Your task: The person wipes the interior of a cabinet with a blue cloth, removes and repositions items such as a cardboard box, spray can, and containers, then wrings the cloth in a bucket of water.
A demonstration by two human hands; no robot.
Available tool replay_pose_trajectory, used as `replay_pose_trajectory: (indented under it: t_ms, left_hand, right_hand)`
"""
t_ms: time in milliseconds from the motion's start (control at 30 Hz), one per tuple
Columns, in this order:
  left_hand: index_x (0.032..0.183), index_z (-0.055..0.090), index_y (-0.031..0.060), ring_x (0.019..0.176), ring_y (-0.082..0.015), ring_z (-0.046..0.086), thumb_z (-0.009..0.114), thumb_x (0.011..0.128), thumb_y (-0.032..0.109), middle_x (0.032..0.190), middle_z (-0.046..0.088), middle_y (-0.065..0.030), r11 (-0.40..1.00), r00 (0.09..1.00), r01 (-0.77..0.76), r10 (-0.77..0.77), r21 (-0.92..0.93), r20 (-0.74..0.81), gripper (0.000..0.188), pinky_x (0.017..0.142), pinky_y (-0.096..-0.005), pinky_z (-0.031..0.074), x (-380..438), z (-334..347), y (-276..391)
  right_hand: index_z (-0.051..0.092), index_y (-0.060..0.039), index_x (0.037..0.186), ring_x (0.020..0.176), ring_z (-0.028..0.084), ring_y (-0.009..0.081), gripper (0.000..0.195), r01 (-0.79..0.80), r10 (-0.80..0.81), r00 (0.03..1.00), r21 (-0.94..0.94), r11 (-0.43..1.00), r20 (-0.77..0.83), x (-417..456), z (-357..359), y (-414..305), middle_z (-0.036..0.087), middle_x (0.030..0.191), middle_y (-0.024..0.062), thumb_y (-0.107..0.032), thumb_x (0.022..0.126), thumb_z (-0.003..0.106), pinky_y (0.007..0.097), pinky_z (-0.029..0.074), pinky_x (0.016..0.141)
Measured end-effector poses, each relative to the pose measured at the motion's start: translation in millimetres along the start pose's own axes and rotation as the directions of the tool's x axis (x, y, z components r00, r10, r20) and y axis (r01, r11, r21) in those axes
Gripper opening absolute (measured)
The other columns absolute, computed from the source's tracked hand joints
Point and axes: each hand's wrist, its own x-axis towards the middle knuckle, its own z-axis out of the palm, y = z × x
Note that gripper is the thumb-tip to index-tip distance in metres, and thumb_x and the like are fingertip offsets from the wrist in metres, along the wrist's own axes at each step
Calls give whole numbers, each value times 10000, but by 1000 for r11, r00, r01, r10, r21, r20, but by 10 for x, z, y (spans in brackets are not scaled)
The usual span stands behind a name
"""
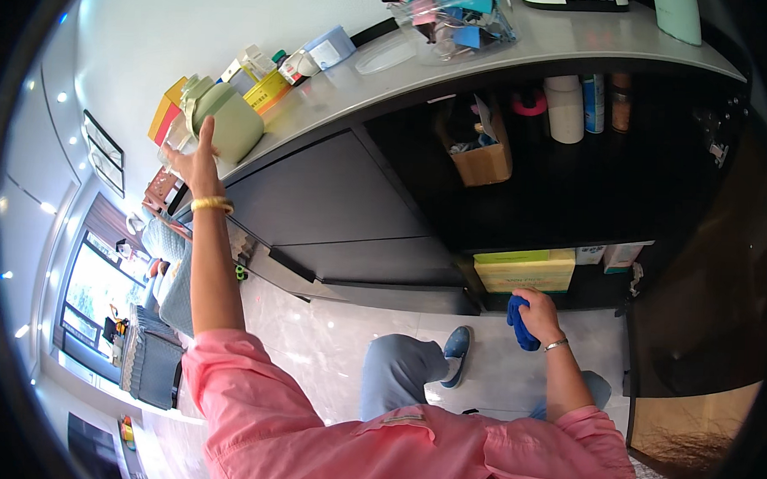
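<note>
My left hand (198,168) is raised at the far left end of the grey countertop (338,98), thumb and fingers spread. Just beside it stands a pale green jar (235,123) with a lighter collar. A clear plastic or glass item (179,134) is right by my fingertips; whether I touch it cannot be made out. Down at the right, my right hand (538,316) grips a bunched blue cloth (521,325). That hand hangs in front of the open cabinet's lower shelf, near a yellow-green box (525,272).
A clear tub of binder clips (470,27) and a clear lid (385,54) are on the counter, near a blue box (330,46). Inside the cabinet are a cardboard box (484,162) and a white cylinder (563,109). An open dark door (704,314) stands at right.
</note>
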Motion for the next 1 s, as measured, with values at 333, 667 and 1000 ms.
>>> replay_pose_trajectory:
  t_ms: [333, 667, 1000]
  left_hand:
    - [1421, 196, -57, 1137, -304, 530, 903, 529, 391, 1300, 452, -222, 974, 962, 214, -195, -80, 191, 1224, 920, -365, 471, 505, 343, -163]
    - [1256, 483, 24, 999, -234, 613, 779, 758, 173, 1173, 582, -120, 795, 979, 136, -17, -591, 202, 598, 837, -365, 535, 216, -96, 401]
    - [1373, 379, -4, 1237, -322, 472, 610, 867, 363, 1356, 471, -160, 433, 616, 620, 247, -654, 748, 667, 1054, -452, 380, -1605, -755, 954]
  right_hand:
    - [664, -46, 1022, 979, 607, 334, 312, -16, 16, 1000, -58, 998, -5, 48, 10, 113, 652, 1041, 163, -9, 736, 546, 379, 484, 856]
    - [673, -74, 1017, 963, 604, 341, 299, -62, 63, 998, -67, 996, 4, 41, -3, 88, 652, 1033, 162, -32, 744, 559, 392, 485, 842]
    - [666, -87, 1013, 955, 605, 336, 274, 2, -3, 1000, -72, 997, -18, -24, -9, 120, 646, 1029, 150, -73, 768, 542, 400, 485, 832]
